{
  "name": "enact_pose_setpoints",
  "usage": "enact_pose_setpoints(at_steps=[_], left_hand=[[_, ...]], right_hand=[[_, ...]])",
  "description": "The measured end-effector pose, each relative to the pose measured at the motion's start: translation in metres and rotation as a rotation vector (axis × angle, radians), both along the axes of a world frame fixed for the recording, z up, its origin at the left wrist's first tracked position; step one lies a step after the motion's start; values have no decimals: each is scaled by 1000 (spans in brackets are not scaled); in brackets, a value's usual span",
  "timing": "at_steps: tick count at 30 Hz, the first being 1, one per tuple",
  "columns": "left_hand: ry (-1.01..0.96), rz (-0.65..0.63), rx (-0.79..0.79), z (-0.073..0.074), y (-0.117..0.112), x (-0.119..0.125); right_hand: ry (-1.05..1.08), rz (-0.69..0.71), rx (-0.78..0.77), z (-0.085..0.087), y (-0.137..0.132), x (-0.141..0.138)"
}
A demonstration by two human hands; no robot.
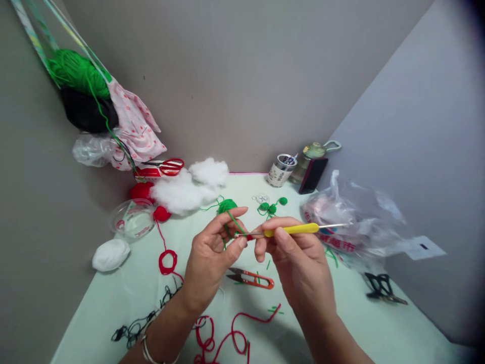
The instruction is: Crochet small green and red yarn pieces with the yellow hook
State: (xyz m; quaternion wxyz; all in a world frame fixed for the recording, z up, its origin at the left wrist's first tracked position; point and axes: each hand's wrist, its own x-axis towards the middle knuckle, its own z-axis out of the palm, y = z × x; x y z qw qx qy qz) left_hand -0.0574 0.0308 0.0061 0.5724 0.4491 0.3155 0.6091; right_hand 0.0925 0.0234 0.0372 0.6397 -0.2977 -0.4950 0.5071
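My right hand (299,258) is closed round a yellow-handled crochet hook (291,230), its metal tip pointing left towards my other hand. My left hand (214,247) pinches a strand of green yarn (234,221) and a tiny piece of work at the hook's tip, index finger stretched out with the yarn over it. The strand runs back to a small green yarn clump (226,205) on the pale green table (341,323). Both hands hover above orange thread snips (252,278).
White stuffing (189,187), red scissors (162,167), red yarn pieces (167,262), a clear dish (132,217) and a white ball (110,254) lie left. A tin (280,169), phone (312,175), plastic bag (352,222) and black scissors (382,288) are right. A hanging bag holds green yarn (76,71).
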Motion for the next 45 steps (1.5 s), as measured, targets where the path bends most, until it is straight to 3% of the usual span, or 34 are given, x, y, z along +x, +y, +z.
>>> enact_pose_setpoints(at_steps=[6, 14, 28, 36, 45], left_hand=[[-70, -40, -150, 1, -2, 2], [-134, -92, -208, 7, 0, 3], [-164, -78, -255, 10, 1, 2], [-156, -132, -229, 11, -1, 2], [-149, -142, -237, 11, -2, 5]], right_hand=[[-153, -141, 158, -12, 1, -1], [-323, -257, 308, -9, 2, -2], [-247, -166, 213, -12, 4, 5], [-457, -236, 422, -11, 5, 5], [-480, -296, 445, -13, 6, 6]])
